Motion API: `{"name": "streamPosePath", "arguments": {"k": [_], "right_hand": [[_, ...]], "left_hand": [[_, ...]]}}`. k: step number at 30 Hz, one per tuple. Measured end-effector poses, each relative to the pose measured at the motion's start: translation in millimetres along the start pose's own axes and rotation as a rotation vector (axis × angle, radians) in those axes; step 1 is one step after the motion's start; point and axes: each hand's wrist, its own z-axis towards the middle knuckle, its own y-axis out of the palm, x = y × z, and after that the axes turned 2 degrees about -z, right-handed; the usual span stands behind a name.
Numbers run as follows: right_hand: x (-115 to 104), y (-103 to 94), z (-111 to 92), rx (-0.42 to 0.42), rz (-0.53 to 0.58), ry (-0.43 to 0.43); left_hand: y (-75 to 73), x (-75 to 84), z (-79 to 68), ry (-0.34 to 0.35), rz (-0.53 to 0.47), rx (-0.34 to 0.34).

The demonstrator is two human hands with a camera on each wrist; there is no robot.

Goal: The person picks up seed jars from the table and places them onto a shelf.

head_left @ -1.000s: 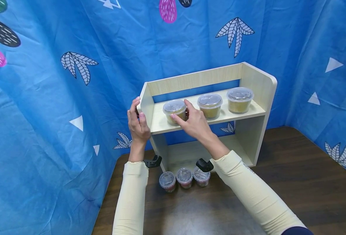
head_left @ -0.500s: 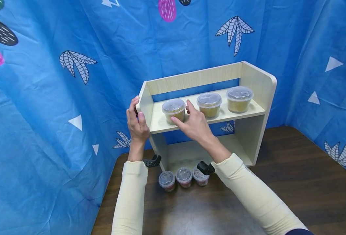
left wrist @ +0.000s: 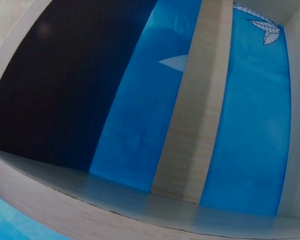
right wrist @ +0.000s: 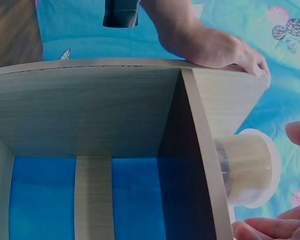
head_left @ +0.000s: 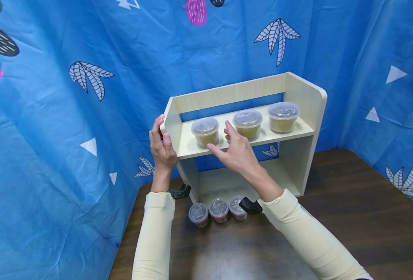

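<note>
My left hand (head_left: 162, 149) rests against the left side panel of a pale wooden two-tier shelf (head_left: 301, 163), its fingers extended along the panel's edge. In the right wrist view that left hand (right wrist: 210, 47) lies on the panel's outer side. On the upper board stand three clear lidded plastic tubs with yellow contents: a left tub (head_left: 206, 134), a middle tub (head_left: 248, 123) and a right tub (head_left: 283, 118). My right hand (head_left: 239, 151) is spread in front of the gap between the left and middle tubs, thumb near the left tub, holding nothing. The left tub (right wrist: 250, 167) also shows in the right wrist view.
Three smaller lidded cups with reddish contents stand in a row on the dark wooden table (head_left: 350, 217) before the shelf: a left cup (head_left: 198, 214), a middle cup (head_left: 218, 210) and a right cup (head_left: 237, 208). A blue patterned cloth (head_left: 122, 77) hangs behind and at both sides.
My right hand has come off the left tub and drawn back to the right and toward me. The tub stays on the upper board. My left hand keeps its place on the panel.
</note>
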Motion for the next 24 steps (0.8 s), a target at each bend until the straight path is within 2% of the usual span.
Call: {"name": "streamPosePath", "arguments": {"k": [6,18,24], "right_hand": [[2.1,-7.3,-10.9,0.018,0.02,-0.001],[15.8,-8.9,-34.3,0.147,0.109,-0.064],[25.3,-7.3,-42.3,0.202,0.14,-0.062]], "left_hand": [[-0.2,0.9,0.3,-0.012,0.008,-0.008],[-0.4,1.3,0.3,-0.012,0.018,-0.007],[-0.7,1.3,-0.4,-0.009,0.011,0.004]]}}
